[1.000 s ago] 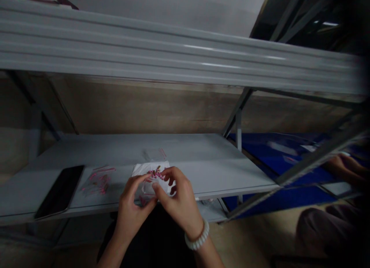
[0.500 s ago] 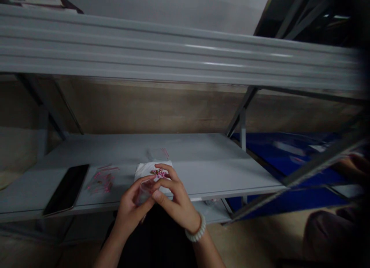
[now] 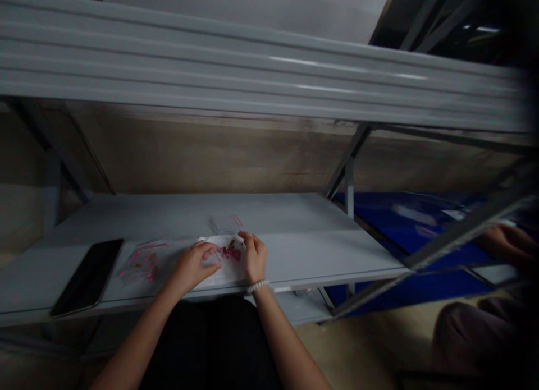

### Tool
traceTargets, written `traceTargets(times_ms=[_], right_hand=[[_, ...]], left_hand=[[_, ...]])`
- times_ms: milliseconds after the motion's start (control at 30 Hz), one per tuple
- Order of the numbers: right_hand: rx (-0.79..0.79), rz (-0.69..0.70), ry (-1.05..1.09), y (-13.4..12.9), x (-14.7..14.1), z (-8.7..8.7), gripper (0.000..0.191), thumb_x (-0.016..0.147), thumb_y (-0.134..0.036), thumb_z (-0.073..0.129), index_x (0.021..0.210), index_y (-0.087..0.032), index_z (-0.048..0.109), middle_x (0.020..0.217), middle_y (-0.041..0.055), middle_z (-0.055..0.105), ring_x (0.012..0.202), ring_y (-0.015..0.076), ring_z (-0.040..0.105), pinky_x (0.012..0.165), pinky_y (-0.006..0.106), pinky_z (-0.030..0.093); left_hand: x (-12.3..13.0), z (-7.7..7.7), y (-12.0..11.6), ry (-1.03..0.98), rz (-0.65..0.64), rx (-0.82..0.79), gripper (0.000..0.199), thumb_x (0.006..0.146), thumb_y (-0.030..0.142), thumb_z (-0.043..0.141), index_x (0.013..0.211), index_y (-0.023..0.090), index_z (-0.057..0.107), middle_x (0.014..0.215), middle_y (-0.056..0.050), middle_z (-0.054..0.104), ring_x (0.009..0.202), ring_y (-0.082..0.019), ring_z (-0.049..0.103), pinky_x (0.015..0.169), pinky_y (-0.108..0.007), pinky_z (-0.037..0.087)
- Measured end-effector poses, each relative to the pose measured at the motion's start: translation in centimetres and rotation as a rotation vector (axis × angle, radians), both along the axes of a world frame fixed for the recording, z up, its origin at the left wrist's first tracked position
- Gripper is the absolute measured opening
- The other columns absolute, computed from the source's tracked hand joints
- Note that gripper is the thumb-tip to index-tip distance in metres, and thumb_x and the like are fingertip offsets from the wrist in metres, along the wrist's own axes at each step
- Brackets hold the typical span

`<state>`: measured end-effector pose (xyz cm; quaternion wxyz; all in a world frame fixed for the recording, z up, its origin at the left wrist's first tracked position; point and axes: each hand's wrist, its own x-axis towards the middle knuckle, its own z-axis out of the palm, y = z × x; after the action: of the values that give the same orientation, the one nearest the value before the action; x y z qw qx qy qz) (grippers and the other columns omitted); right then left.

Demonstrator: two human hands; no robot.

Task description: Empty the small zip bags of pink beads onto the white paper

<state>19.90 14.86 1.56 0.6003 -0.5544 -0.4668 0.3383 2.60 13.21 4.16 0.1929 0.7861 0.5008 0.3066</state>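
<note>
A white sheet lies on the grey metal shelf, with a cluster of small pink and brown parts on it. My left hand rests at the sheet's left side, its fingers curled over a small clear plastic bag. My right hand points down at the sheet's far edge, fingertips just right of the pink cluster. Whether those fingers pinch anything is hidden. A white beaded band circles my right wrist.
Left of the sheet lie a clear bag of pink parts and a black tablet. A clear bag lies behind the sheet. Beyond the shelf's right upright stands a blue panel, with a co-worker's hand at right.
Both hands have drawn apart and dropped to the shelf from their raised position together over the sheet. The pink cluster now shows fully on the white sheet.
</note>
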Motion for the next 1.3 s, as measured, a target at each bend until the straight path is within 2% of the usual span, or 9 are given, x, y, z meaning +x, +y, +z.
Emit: traceTargets(times_ms=[167, 300, 533, 633, 867, 1067, 1300], right_hand=[[0.006, -0.079, -0.193, 1.2, -0.8, -0.1, 0.046, 0.089, -0.041, 0.033, 0.095, -0.012, 0.069, 0.092, 0.0113, 0.069, 0.086, 0.0202, 0.06, 0.078, 0.028, 0.04], [-0.032, -0.054, -0.24, 1.6, -0.8, -0.5, 0.048, 0.091, -0.04, 0.03, 0.095, -0.012, 0.068, 0.089, 0.0115, 0.069, 0.082, 0.0196, 0.061, 0.074, 0.026, 0.039], [-0.01, -0.078, -0.316, 2.0, -1.1, -1.4, 0.045, 0.09, -0.039, 0.032, 0.08, -0.013, 0.068, 0.068, 0.0066, 0.066, 0.063, 0.0159, 0.057, 0.06, 0.023, 0.036], [-0.008, -0.076, -0.357, 2.2, -1.3, -1.8, 0.042, 0.091, -0.036, 0.033, 0.079, -0.014, 0.067, 0.066, 0.0054, 0.064, 0.061, 0.0153, 0.056, 0.058, 0.023, 0.034], [0.008, -0.068, -0.412, 2.5, -1.6, -2.3, 0.037, 0.092, -0.032, 0.033, 0.071, -0.016, 0.061, 0.064, 0.0043, 0.063, 0.059, 0.0144, 0.054, 0.056, 0.023, 0.033], [0.015, -0.079, -0.446, 2.6, -1.7, -2.4, 0.036, 0.091, -0.03, 0.034, 0.068, -0.017, 0.058, 0.062, 0.0035, 0.062, 0.056, 0.0143, 0.053, 0.054, 0.023, 0.032], [0.021, -0.086, -0.469, 2.7, -1.7, -2.3, 0.035, 0.09, -0.029, 0.035, 0.067, -0.017, 0.057, 0.061, 0.0033, 0.061, 0.056, 0.0143, 0.053, 0.054, 0.023, 0.032]], left_hand=[[-0.3, -0.5, 1.0, 0.202, 0.017, 0.022, 0.03, 0.07, 0.023, 0.065, 0.099, 0.016, 0.064, 0.092, -0.008, 0.064, 0.081, -0.021, 0.06, 0.073, -0.028, 0.046], [-0.3, -0.3, 1.6, 0.347, -0.002, -0.026, 0.027, 0.068, 0.023, 0.065, 0.095, 0.018, 0.065, 0.095, -0.01, 0.065, 0.089, -0.024, 0.061, 0.079, -0.03, 0.046], [1.6, 2.5, 2.1, 0.706, 0.041, -0.172, 0.027, 0.068, 0.027, 0.065, 0.092, 0.017, 0.065, 0.102, -0.012, 0.065, 0.097, -0.027, 0.061, 0.084, -0.031, 0.045], [2.2, 3.1, 2.1, 0.746, 0.057, -0.172, 0.026, 0.068, 0.027, 0.064, 0.092, 0.016, 0.066, 0.102, -0.014, 0.066, 0.096, -0.03, 0.062, 0.082, -0.035, 0.047], [3.1, 3.3, 2.5, 0.825, 0.081, -0.162, 0.027, 0.065, 0.026, 0.066, 0.09, 0.015, 0.068, 0.098, -0.016, 0.068, 0.092, -0.033, 0.064, 0.078, -0.041, 0.049], [3.4, 4.1, 2.5, 0.868, 0.06, -0.126, 0.022, 0.064, 0.021, 0.065, 0.086, 0.018, 0.069, 0.098, -0.014, 0.068, 0.098, -0.033, 0.061, 0.082, -0.045, 0.046], [3.7, 4.6, 2.9, 0.885, 0.031, -0.097, 0.021, 0.058, 0.012, 0.068, 0.079, 0.015, 0.067, 0.093, -0.015, 0.069, 0.099, -0.034, 0.058, 0.085, -0.051, 0.042]])
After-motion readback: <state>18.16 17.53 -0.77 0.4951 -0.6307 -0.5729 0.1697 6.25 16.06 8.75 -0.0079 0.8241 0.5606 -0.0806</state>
